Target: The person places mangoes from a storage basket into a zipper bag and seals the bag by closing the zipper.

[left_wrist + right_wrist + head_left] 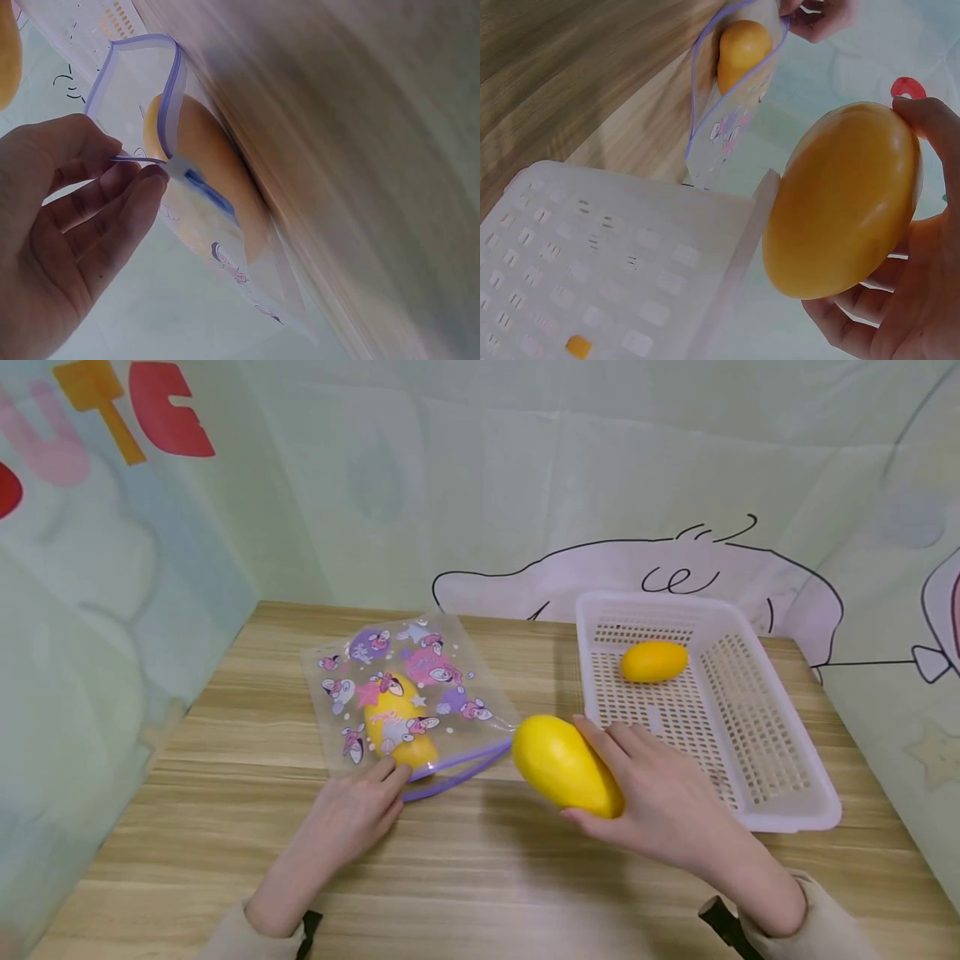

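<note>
My right hand (660, 793) grips a large, glossy yellow mango (562, 764), thumb on one side and fingers on the other, held above the table beside the basket. In the right wrist view the mango (844, 202) shows whole, its surface smooth. My left hand (360, 810) pinches the purple-edged mouth of a clear zip bag (442, 677) printed with cartoon figures and stars. The left wrist view shows the mouth gaping, with a blue slider (210, 196) close to the fingertips. Yellow fruit (393, 706) lies inside the bag, partly covered by the print.
A white perforated plastic basket (787, 727) stands at the right, holding one smaller yellow mango (654, 661). The wood-grain table (450, 893) runs back to a pale printed cloth (487, 468), which also hangs along the sides.
</note>
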The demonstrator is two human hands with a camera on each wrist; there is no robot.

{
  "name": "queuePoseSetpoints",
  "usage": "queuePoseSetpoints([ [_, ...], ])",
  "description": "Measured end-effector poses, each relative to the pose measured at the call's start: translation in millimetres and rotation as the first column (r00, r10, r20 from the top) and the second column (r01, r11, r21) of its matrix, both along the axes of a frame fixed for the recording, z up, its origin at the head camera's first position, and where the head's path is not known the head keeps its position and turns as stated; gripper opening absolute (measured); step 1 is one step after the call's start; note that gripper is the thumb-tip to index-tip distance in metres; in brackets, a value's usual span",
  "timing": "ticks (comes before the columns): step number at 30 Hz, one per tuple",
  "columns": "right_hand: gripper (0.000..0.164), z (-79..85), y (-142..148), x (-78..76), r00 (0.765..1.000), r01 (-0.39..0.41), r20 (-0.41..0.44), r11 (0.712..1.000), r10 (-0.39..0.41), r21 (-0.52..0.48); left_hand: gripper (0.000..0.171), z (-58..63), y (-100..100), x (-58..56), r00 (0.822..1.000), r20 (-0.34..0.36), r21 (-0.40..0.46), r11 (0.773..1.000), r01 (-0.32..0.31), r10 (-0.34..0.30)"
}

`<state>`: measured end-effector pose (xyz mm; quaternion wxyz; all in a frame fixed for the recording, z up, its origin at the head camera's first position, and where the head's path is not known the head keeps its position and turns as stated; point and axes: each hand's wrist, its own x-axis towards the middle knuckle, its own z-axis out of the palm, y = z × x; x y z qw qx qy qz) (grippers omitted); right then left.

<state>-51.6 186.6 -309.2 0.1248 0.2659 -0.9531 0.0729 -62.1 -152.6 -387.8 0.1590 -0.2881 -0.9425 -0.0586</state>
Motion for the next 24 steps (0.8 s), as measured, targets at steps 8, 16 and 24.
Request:
queuePoseSetpoints([
  [8,0.089,-1.6,-8.6,2.9,0.999,-0.025,-0.02,1.0,0.025,-0.004,0.02,0.0,0.1,0.1,1.0,-0.006,0.003,1.0,-0.005,0.005],
  [16,0.088,-3.4,-15.5,7.6,1.0,-0.024,0.005,1.0,0.024,-0.02,0.02,0.2,0.5,0.0,1.0,0.013,-0.003,1.0,-0.009,0.009],
  [24,0.089,-12.9,-27.1,12.0,0.997,-0.074,-0.008,0.997,0.074,-0.029,0.019,0.5,1.4,-0.2,1.0,-0.009,0.001,1.0,-0.017,0.017],
])
